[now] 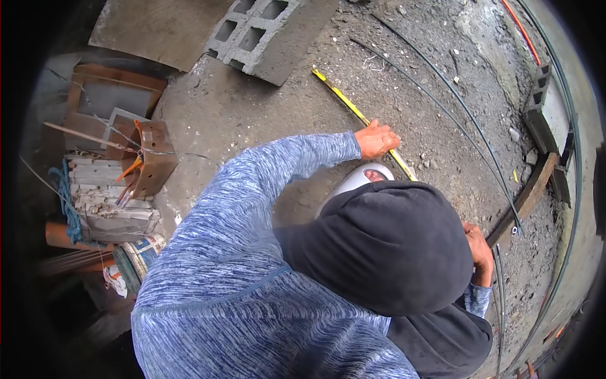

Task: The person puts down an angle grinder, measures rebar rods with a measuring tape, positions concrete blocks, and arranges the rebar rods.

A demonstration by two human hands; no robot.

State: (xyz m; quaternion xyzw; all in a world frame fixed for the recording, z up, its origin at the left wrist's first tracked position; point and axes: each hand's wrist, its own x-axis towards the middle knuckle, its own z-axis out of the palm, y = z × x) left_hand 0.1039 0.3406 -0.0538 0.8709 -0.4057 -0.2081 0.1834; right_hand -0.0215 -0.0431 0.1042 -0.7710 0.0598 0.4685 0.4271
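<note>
My left hand, at the end of a blue-grey sleeve, is closed over a yellow tape measure blade stretched along the ground. Just below that hand, toes show in a light grey shoe. A dark-clad knee fills the middle of the view. Beyond it, my right hand is partly covered by the knee, so its fingers and anything in them are mostly hidden. Close to the right hand lie a wooden strip and the ends of thin dark rods.
Hollow concrete blocks stand at the top beside a flat board. More blocks line the right side, near a long dark hose. On the left are a brown box with tools and a wooden frame. Gravelly ground surrounds the tape.
</note>
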